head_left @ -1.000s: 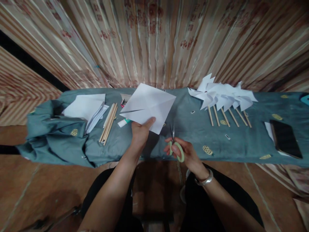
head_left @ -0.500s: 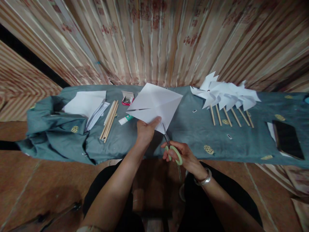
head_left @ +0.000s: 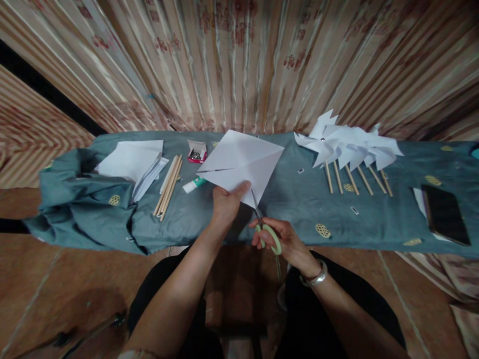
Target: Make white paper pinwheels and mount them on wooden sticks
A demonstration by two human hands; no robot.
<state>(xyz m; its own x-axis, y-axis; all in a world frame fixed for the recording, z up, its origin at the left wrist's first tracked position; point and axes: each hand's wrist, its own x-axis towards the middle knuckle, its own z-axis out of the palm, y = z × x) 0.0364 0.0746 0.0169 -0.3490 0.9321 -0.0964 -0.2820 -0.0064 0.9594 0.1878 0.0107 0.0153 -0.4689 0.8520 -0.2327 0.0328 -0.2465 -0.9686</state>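
A white square sheet of paper [head_left: 249,157] with crease lines is held up like a diamond above the table. One slit runs inward from its left corner. My left hand [head_left: 226,202] pinches the lower left edge, thumb on top and fingers hidden beneath. Green-handled scissors [head_left: 270,238] are gripped in my right hand [head_left: 286,242], fingers through the loops. Their blades lie at the paper's near corner, pointing towards its middle; how far they are parted is hard to make out.
On the cloth-covered table [head_left: 284,204], white sheets [head_left: 129,159], wooden sticks [head_left: 169,189], a glue stick [head_left: 193,184] and a small box of pins [head_left: 196,152] lie left. Several paper pinwheels [head_left: 348,142] and a phone [head_left: 445,214] lie right. A curtain [head_left: 239,65] hangs behind.
The slit at the paper's left corner looks narrower. Both hands and the scissors stay almost where they were; the whole view has shifted very slightly.
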